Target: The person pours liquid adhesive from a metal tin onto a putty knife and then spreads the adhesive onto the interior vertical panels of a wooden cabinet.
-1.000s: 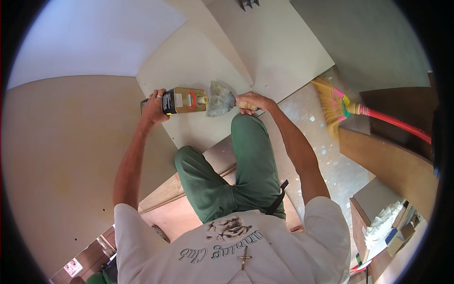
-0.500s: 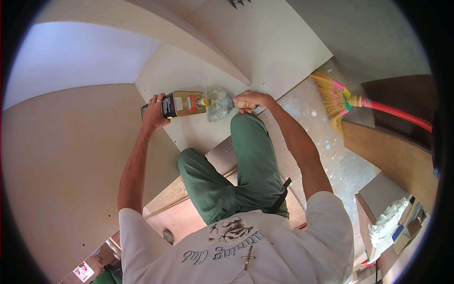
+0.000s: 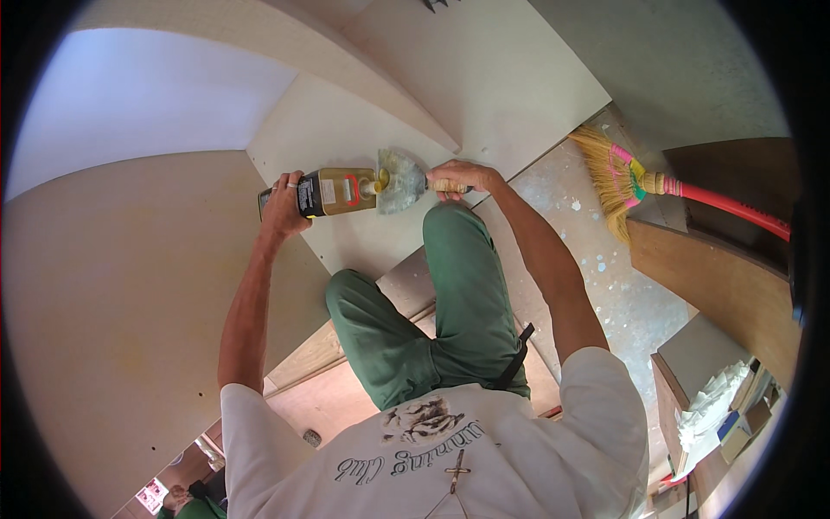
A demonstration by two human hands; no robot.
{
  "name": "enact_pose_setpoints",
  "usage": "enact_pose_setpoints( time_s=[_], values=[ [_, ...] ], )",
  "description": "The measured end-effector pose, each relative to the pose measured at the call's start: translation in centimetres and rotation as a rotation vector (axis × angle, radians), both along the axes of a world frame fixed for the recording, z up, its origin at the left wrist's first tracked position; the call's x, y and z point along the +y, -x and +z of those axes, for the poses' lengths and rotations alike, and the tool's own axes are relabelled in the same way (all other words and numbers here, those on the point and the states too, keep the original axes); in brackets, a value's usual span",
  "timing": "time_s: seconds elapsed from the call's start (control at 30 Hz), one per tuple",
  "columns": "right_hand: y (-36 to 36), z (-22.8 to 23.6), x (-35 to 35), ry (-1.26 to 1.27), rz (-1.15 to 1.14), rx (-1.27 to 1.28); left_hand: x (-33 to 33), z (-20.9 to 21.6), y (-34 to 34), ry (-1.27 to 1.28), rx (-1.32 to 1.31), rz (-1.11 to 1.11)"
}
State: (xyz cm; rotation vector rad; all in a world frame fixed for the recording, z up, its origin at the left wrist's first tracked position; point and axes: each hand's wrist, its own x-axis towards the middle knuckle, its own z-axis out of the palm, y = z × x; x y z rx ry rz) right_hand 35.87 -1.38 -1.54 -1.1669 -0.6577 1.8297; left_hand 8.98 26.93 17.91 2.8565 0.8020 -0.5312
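My left hand [image 3: 284,204] is closed around a rectangular tin [image 3: 346,191] with dark and gold sides, tipped onto its side so that its spout points right. Something yellow [image 3: 381,180] shows at the spout, against the edge of the blade; whether it is a cap or flowing adhesive I cannot tell. In my right hand [image 3: 463,176] is the handle of a wide putty knife [image 3: 401,182], its broad blade smeared whitish grey. That blade lies level with the tin's mouth, above a pale board [image 3: 363,246]. My green-trousered knees are just below it.
A curved-looking pale panel edge [image 3: 380,73] crosses above my hands. A large beige panel [image 3: 130,303] stands at left. To the right are a straw broom [image 3: 609,177] with a red handle, a brown wooden board [image 3: 718,285], and paint-spotted flooring [image 3: 596,251]. Another person [image 3: 194,504] shows at lower left.
The putty knife's blade has shifted slightly up and its edge now meets the tin's spout more closely. More yellow shows there. Both hands keep their holds.
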Motion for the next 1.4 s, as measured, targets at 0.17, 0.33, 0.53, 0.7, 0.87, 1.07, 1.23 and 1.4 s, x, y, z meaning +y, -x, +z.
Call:
enact_pose_setpoints(
  time_s=[0.17,0.33,0.53,0.7,0.87,1.07,1.23,1.4],
  values=[
    [-0.1,-0.3,0.0,0.001,-0.009,0.016,0.0,-0.2,0.3,0.009,0.007,0.001],
    [-0.2,-0.6,0.1,-0.005,0.006,0.01,0.2,-0.3,0.3,0.018,0.001,-0.013],
    [-0.1,-0.2,0.0,0.006,0.028,-0.006,0.4,-0.2,0.2,0.022,-0.004,-0.002],
    [-0.2,-0.6,0.1,0.004,0.044,-0.002,0.9,0.1,0.0,0.04,-0.015,0.01],
    [-0.2,-0.6,0.3,-0.004,0.063,-0.012,0.7,0.3,-0.4,0.046,0.001,0.025],
    [-0.3,-0.6,0.6,0.0,0.106,-0.023,0.8,0.5,-0.3,0.053,0.013,0.031],
    [-0.5,-0.7,0.6,0.009,0.109,-0.02,1.0,0.5,-0.5,0.064,0.037,0.05],
    [-0.3,-0.6,0.9,0.005,0.109,0.007,1.3,0.6,0.6,0.082,0.004,0.033]
  ],
)
